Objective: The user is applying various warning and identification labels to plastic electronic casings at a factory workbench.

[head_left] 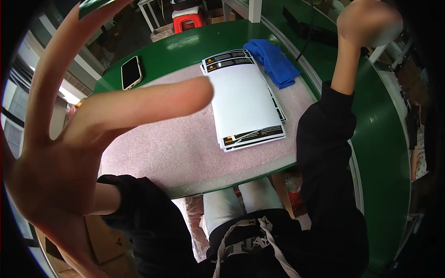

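My left hand [55,153] is raised large and close at the left, its fingers spread wide and nothing visible in its grip. Its thumb reaches in front of the left edge of a stack of printed sheets [245,99], mostly white with black bands and orange warning triangles at both ends. A small shiny greenish shape [92,4] overlaps a fingertip at the top edge; I cannot make out what it is. Up at the far right is my right hand [370,23], raised and blurred, so its fingers do not show clearly. The sheets lie slightly fanned on a pink foam mat [171,143].
A phone [131,73] with a dark screen lies behind the mat at left. Beside the stack's far right corner rests a crumpled blue cloth [273,62]. The green table [185,44] has a metal rail along its right. A red stool [187,21] stands beyond it.
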The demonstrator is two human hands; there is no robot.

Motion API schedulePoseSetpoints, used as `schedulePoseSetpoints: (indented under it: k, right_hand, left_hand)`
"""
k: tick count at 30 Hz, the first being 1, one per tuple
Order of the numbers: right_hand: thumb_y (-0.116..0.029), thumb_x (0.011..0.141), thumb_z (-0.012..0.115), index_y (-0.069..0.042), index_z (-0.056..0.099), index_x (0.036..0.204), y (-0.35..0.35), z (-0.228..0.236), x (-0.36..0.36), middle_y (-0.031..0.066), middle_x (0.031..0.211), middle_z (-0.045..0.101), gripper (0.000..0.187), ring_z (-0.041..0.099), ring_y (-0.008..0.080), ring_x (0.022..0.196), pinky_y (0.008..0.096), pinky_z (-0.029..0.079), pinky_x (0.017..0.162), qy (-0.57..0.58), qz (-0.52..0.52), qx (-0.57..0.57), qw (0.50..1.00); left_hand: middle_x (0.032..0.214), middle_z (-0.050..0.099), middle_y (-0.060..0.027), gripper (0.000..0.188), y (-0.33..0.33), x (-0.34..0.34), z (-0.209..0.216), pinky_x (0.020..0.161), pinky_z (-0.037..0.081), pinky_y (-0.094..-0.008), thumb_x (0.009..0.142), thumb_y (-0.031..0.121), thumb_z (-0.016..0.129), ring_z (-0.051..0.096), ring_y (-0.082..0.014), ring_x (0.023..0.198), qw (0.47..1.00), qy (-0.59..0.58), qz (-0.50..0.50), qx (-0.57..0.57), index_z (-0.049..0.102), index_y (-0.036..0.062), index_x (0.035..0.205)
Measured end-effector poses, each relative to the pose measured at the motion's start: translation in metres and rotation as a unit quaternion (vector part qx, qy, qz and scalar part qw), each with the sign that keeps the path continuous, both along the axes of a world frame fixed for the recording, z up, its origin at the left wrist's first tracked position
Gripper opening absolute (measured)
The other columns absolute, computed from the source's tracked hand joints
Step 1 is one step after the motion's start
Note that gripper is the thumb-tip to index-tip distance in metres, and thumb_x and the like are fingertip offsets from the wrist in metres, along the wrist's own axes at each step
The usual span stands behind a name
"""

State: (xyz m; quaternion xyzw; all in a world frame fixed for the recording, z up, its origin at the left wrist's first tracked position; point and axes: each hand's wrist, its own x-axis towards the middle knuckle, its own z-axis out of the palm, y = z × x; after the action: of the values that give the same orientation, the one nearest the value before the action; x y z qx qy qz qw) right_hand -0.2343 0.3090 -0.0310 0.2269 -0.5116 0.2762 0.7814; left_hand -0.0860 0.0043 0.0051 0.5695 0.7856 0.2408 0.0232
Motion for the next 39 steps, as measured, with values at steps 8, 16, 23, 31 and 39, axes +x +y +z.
schedulePoseSetpoints:
  k: [8,16,23,31,39]
  right_hand:
    - [-0.027,0.092,0.045,-0.010,-0.002,0.144,0.156,-0.084,-0.065,0.0290,0.136,0.035,0.072,0.034,0.0444,0.123,0.0568,0.024,0.101,-0.361,-0.201,-0.379,0.828]
    - [-0.036,0.092,0.043,-0.019,-0.002,0.146,0.163,-0.135,-0.104,0.0284,0.140,0.029,0.072,0.030,0.0445,0.128,0.0591,0.022,0.104,-0.614,-0.156,-0.472,0.614]
    - [-0.037,0.091,0.043,-0.018,0.002,0.146,0.183,-0.141,-0.119,0.0263,0.141,0.031,0.072,0.030,0.0441,0.128,0.0607,0.023,0.104,-0.623,-0.157,-0.443,0.626]
    - [-0.036,0.083,0.050,-0.011,0.006,0.145,0.180,-0.143,-0.120,0.0253,0.140,0.034,0.080,0.034,0.0455,0.126,0.0543,0.028,0.103,-0.637,-0.148,-0.407,0.638]
    - [-0.034,0.087,0.045,-0.011,0.004,0.145,0.187,-0.147,-0.118,0.0257,0.139,0.035,0.075,0.030,0.0447,0.128,0.0609,0.024,0.103,-0.630,-0.128,-0.404,0.650]
  left_hand:
    - [0.132,0.041,-0.0297,0.121,-0.092,-0.023,-0.047,0.084,0.051,-0.0474,0.054,0.037,0.088,0.064,-0.0333,0.094,0.999,0.008,0.048,0.008,0.015,0.0123,0.147]
    - [0.125,0.053,-0.0192,0.088,-0.106,-0.050,-0.070,0.062,0.056,-0.0302,0.068,0.015,0.080,0.065,-0.0169,0.081,0.820,-0.008,0.572,-0.009,0.033,0.0194,0.143]
    - [0.110,0.062,-0.0176,0.086,-0.082,-0.040,-0.073,0.065,0.056,-0.0329,0.069,0.015,0.078,0.067,-0.0193,0.076,0.891,0.056,0.447,0.058,0.033,0.0156,0.142]
    - [0.081,0.069,-0.0147,0.079,-0.074,-0.027,-0.063,0.066,0.053,-0.0322,0.071,0.020,0.077,0.069,-0.0218,0.071,0.911,-0.036,0.411,-0.001,0.038,0.0101,0.139]
    - [0.086,0.069,-0.0135,0.082,-0.058,-0.026,-0.057,0.076,0.053,-0.0363,0.069,0.021,0.078,0.069,-0.0213,0.076,0.896,-0.052,0.440,-0.012,0.037,0.0097,0.140]
